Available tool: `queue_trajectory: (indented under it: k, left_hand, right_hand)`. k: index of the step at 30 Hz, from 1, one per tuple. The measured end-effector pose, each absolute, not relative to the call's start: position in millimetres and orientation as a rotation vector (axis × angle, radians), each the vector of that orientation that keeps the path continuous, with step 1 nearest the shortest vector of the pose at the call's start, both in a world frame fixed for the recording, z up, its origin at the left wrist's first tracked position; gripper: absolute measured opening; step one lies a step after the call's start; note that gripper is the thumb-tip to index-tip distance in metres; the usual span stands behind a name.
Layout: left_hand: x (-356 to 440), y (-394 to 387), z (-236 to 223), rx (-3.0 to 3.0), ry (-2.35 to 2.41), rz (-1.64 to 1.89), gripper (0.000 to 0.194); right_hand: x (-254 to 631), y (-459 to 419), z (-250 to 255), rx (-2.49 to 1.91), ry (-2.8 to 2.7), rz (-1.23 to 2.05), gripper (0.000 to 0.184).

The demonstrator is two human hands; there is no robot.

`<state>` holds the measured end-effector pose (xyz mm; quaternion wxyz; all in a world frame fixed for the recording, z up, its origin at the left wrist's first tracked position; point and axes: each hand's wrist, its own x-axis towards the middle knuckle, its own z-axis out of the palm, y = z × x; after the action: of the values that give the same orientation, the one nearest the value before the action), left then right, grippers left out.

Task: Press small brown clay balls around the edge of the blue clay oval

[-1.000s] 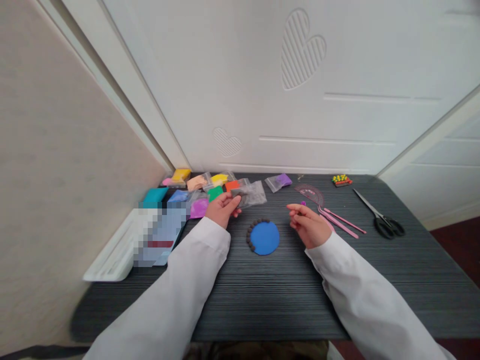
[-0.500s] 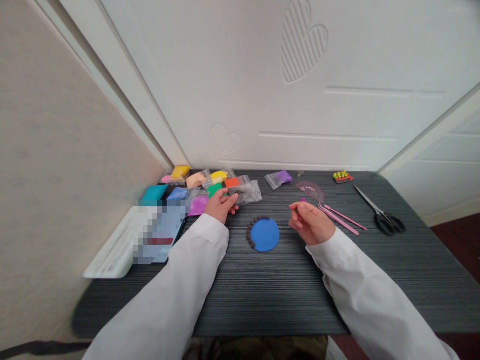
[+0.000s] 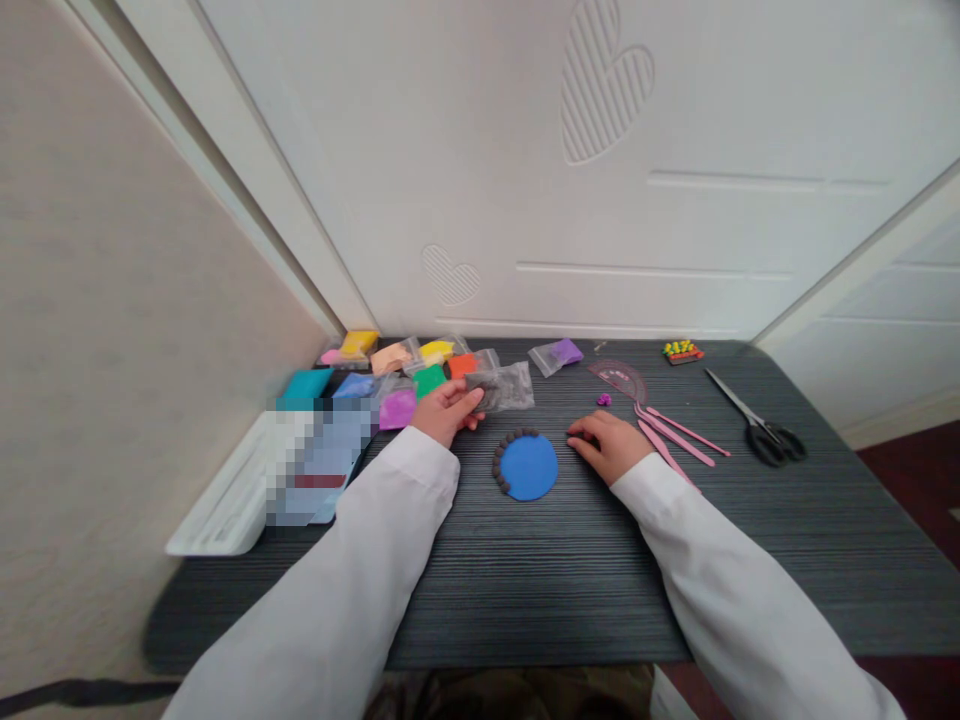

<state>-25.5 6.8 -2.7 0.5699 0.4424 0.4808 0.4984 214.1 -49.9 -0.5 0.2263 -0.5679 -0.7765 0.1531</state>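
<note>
Left hand [image 3: 442,410] pinches a clear bag [image 3: 511,388] with dark contents between thumb and fingers, at the near edge of the coloured packets [image 3: 430,381]. A blue disc [image 3: 532,468], its left and upper rim lined with dark beads [image 3: 498,466], lies on the table [image 3: 570,600] between the hands. Right hand [image 3: 611,447], fingers curled narrowly, is just right of the disc; whether it grips anything cannot be told. Pink tools [image 3: 684,440] lie beyond it, near scissors [image 3: 766,436].
</note>
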Motion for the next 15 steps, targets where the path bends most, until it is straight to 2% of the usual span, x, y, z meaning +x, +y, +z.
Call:
queue_trajectory:
  k: [10, 15]
  left_hand:
    - [-16.7, -5.8, 12.0, 1.043, 0.975, 1.131, 0.03]
    - [-10.5, -14.3, 13.8, 1.163, 0.862, 1.046, 0.027]
  right_hand:
    - [209.7, -54.5, 14.8, -1.456, -1.981, 0.338, 0.025]
    - [197.6, -60.6, 28.4, -1.212, -1.805, 0.576, 0.022]
